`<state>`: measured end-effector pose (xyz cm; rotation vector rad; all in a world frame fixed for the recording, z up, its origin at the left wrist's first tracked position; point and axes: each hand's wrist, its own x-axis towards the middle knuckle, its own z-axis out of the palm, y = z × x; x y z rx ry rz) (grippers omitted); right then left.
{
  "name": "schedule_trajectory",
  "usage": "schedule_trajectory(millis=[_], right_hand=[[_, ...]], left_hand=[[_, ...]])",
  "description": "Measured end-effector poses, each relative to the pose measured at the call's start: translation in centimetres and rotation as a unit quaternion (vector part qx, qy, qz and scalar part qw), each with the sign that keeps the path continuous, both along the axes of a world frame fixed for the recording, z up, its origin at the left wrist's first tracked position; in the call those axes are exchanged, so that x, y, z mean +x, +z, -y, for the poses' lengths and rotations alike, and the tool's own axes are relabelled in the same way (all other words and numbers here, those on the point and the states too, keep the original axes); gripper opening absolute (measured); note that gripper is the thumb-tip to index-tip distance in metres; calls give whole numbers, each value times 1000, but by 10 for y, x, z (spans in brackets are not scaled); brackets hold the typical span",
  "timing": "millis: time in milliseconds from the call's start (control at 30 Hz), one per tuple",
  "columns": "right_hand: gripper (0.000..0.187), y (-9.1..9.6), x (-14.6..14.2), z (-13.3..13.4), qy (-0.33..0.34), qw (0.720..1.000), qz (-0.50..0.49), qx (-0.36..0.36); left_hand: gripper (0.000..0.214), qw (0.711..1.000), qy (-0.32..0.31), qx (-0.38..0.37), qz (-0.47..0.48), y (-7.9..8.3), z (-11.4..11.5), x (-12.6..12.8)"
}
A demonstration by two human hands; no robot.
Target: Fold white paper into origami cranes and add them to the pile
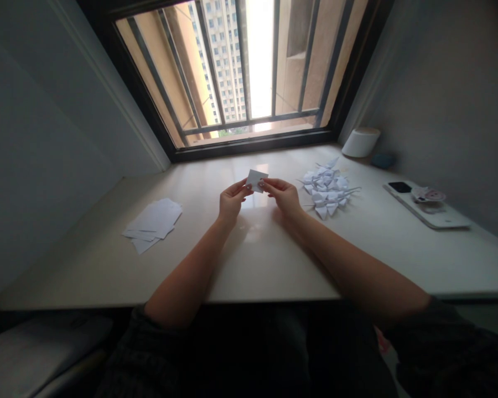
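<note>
Between my two hands is a small folded piece of white paper point(256, 177), raised a little above the table. My left hand point(232, 199) pinches its left edge with thumb and fingertips. On the opposite edge, the fingers of my right hand point(284, 194) are closed on the same paper. To the left lies a loose stack of white paper sheets point(155, 219), fanned unevenly. A heap of folded white paper figures point(327, 188), with pointed ends sticking out, sits just right of my right hand.
On the right of the pale tabletop point(269, 265) lies a white phone point(434, 215) with a round attachment. A white cylindrical object point(360, 142) and a small dark bluish item point(383, 160) stand at the back right. A barred window point(249, 72) rises behind the table.
</note>
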<state>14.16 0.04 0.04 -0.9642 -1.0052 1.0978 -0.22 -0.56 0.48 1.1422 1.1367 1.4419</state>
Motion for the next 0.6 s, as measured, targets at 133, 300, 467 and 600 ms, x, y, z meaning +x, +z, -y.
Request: schedule_trajectory(millis=[133, 300, 467, 600], right_hand=[[33, 4, 0, 2, -4, 1000, 21, 2], [32, 3, 0, 2, -9, 1000, 17, -2], [30, 3, -1, 3, -8, 1000, 16, 0], [29, 3, -1, 3, 7, 1000, 5, 10]], left_hand=[[45, 1000, 3, 7, -4, -1, -1, 0], [47, 1000, -3, 16, -16, -1, -1, -1], [50, 1000, 1, 16, -17, -1, 0, -1], [54, 1000, -7, 26, -16, 1, 2, 2]])
